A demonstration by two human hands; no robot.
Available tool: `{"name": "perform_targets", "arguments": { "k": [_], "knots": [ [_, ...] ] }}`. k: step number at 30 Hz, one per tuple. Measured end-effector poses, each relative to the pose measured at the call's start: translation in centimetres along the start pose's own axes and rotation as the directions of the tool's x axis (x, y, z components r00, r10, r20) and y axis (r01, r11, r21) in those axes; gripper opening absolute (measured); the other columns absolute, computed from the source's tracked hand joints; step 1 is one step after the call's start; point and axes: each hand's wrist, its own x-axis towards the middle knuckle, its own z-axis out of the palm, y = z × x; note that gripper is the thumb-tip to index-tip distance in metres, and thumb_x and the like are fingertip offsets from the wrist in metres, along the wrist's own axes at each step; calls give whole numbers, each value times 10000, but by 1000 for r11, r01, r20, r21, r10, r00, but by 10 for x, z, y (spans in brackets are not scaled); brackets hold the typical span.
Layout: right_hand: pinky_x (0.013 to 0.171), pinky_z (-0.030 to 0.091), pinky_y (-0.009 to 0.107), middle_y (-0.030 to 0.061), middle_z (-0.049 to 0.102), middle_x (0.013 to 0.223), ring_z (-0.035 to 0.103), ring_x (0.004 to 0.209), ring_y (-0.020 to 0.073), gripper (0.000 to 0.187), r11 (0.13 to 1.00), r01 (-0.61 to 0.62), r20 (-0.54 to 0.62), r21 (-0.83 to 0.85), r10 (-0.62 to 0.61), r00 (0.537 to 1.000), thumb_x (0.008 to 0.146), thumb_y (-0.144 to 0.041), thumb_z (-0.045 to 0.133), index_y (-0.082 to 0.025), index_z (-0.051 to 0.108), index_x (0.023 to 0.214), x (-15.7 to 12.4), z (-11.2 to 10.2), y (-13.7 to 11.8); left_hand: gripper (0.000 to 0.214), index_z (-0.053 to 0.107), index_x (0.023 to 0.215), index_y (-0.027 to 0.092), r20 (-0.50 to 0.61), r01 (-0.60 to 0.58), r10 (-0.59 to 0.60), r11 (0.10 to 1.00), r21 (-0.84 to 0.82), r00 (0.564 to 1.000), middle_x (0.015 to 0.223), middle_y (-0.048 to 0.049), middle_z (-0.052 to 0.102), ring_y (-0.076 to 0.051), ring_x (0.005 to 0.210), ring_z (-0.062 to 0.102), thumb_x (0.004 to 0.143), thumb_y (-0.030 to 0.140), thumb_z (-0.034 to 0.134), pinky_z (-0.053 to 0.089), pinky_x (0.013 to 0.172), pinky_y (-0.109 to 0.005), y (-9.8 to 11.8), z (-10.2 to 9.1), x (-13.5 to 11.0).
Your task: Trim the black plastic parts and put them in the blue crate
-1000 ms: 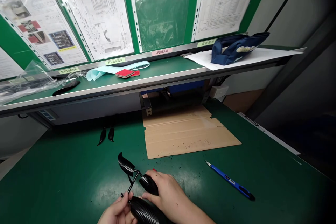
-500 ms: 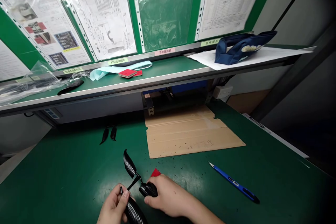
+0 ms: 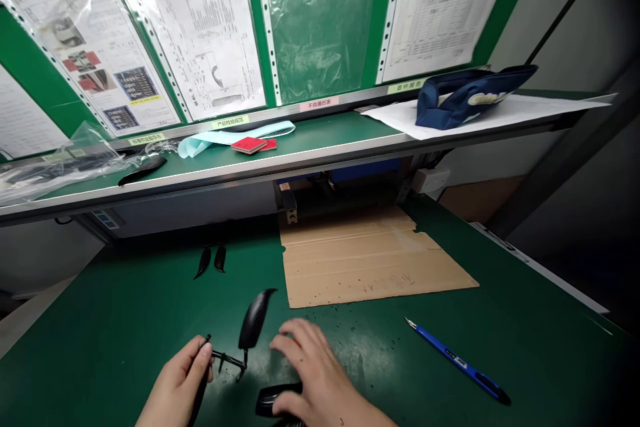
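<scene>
My left hand (image 3: 175, 383) is closed round a thin black plastic runner (image 3: 224, 357) that carries a ribbed, leaf-shaped black part (image 3: 253, 319) at its far end, raised just above the green mat. My right hand (image 3: 313, 373) lies over the mat with its fingers spread. Its thumb side rests on a second ribbed black part (image 3: 275, 399) lying flat near the bottom edge. Whether that part is gripped or only pressed down I cannot tell.
Two small black leaf-shaped pieces (image 3: 211, 259) lie further back on the mat. A flat cardboard sheet (image 3: 370, 259) covers the middle, and a blue craft knife (image 3: 457, 360) lies to the right. A shelf (image 3: 300, 153) above holds red pads, a pale blue strip, plastic bags and a dark blue pouch.
The runner with one black part has come away to the left in my left hand. My right hand has opened over the other part, which now lies on the mat.
</scene>
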Motion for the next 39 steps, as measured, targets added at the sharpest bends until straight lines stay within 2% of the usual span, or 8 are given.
{"name": "perform_targets", "arguments": {
  "k": [2, 6, 11, 17, 21, 27, 33, 39],
  "knots": [
    [1018, 309, 504, 98, 465, 1332, 367, 1257, 330, 449, 971, 118, -123, -207, -145, 982, 817, -391, 665, -283, 503, 1221, 3, -11, -6, 414, 537, 682, 209, 184, -88, 59, 984, 155, 981, 617, 19, 521, -165, 585, 457, 850, 580, 460, 342, 563, -252, 6, 4, -4],
    [890, 394, 451, 82, 623, 1050, 542, 979, 266, 220, 791, 395, 118, -467, -387, 915, 877, -308, 559, -232, 572, 1083, 10, -9, -8, 352, 489, 703, 217, 483, -315, 156, 911, 267, 861, 651, 12, 514, -164, 602, 437, 909, 489, 402, 277, 571, -267, 17, 17, -8],
    [589, 362, 254, -52, 626, 681, 548, 607, 131, 89, 878, 444, 377, -180, -355, 856, 783, -251, 638, -238, 578, 720, 9, 13, 2, 362, 406, 645, 218, 615, -440, 235, 875, 203, 753, 622, 31, 397, -147, 583, 364, 919, 454, 394, 234, 578, -284, 27, 27, -10],
    [737, 379, 286, -30, 673, 677, 614, 662, 168, 128, 978, -136, 154, -157, 161, 975, 643, -149, 676, -213, 567, 636, 21, -6, 11, 424, 529, 649, 194, 359, 75, 12, 971, -227, 933, 554, 14, 557, -128, 520, 432, 775, 596, 579, 292, 525, -235, -3, 49, 5],
    [658, 404, 271, 21, 684, 788, 624, 710, 184, 118, 906, -399, -62, -142, 394, 917, 882, -295, 511, -224, 606, 877, 27, -20, 14, 498, 557, 739, 194, 206, 232, -156, 874, -427, 966, 562, 12, 612, -100, 431, 415, 680, 685, 615, 299, 471, -219, -22, 50, 19],
    [722, 457, 275, -6, 713, 996, 668, 861, 233, 590, 984, -127, 151, -127, 145, 978, 621, -546, 778, -311, 596, 1131, 17, 9, 0, 504, 538, 724, 184, 182, 259, -185, 736, -625, 966, 758, -18, 684, -96, 554, 528, 539, 569, 806, 398, 543, -213, -32, 71, 13],
    [627, 466, 334, 100, 710, 846, 674, 706, 286, 327, 936, 58, 261, -348, 38, 965, 680, -317, 715, -151, 624, 947, 17, 45, 6, 653, 575, 945, 191, 177, 262, -195, 783, -565, 965, 556, 33, 614, -121, 473, 514, 493, 601, 809, 383, 509, -239, -52, 95, 7],
    [584, 433, 307, 63, 704, 841, 670, 650, 241, 143, 912, 186, 280, -366, -83, 956, 825, -190, 576, -194, 620, 962, 8, 62, 15, 641, 672, 886, 180, 124, 165, -117, 833, -529, 985, 774, -86, 721, -262, 893, 657, 490, 677, 761, 473, 829, -327, -54, 98, 3]
  ]
}}
